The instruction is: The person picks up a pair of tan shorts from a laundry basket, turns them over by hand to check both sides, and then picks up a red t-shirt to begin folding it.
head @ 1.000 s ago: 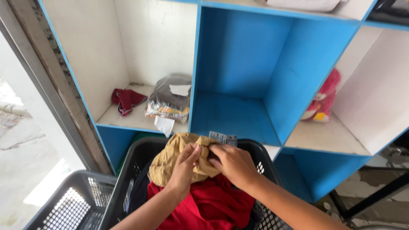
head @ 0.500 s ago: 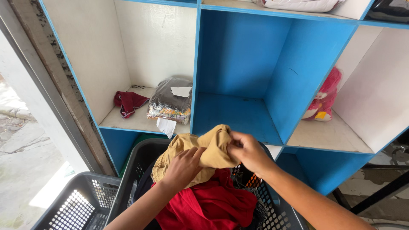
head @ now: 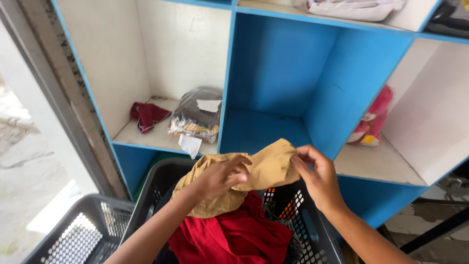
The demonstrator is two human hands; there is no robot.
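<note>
tan cloth (head: 264, 171) lifted higher since earlier | left hand (head: 220, 177) grips its middle — right hand (head: 315, 176) pinches its edge | above black basket (head: 312, 239) — red garment (head: 234, 234) beneath

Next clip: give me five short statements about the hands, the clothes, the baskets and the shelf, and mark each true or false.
1. Both hands hold the tan garment, the left hand and the right hand. True.
2. The tan garment lies folded in the blue compartment. False: it is held above the dark basket; the blue compartment has nothing in it.
3. A red garment lies in the dark basket. True.
4. The grey basket on the left is full of clothes. False: no clothes show in it.
5. A plastic-wrapped bundle sits in the white compartment on the left. True.
</note>
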